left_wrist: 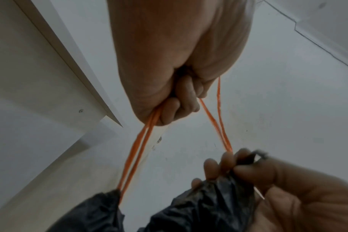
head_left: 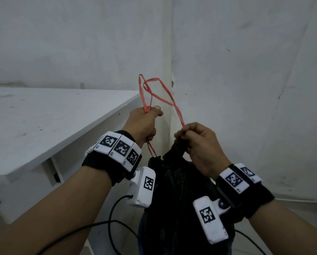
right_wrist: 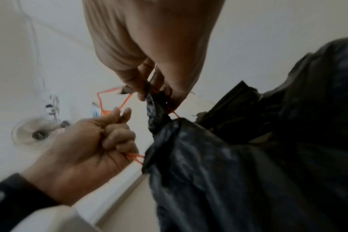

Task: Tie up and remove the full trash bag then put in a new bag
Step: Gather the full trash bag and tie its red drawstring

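A full black trash bag (head_left: 174, 199) hangs below both hands, its top gathered. Red drawstrings (head_left: 154, 92) rise from it and cross in a loose loop above the hands. My left hand (head_left: 144, 124) is a fist round one pair of drawstring strands (left_wrist: 141, 144), which run down to the bag's left corner (left_wrist: 109, 197). My right hand (head_left: 196, 142) pinches the other drawstring together with a bunched piece of the bag's rim (right_wrist: 155, 103). In the right wrist view the left hand (right_wrist: 101, 141) grips its strands beside the black bag (right_wrist: 238, 164).
A white table (head_left: 43, 118) stands at the left, its corner close to my left hand. White walls meet in a corner (head_left: 169, 52) right behind the drawstrings. Black cables (head_left: 115, 223) hang from the wrist cameras beside the bag. Pale floor (head_left: 301, 208) shows at the lower right.
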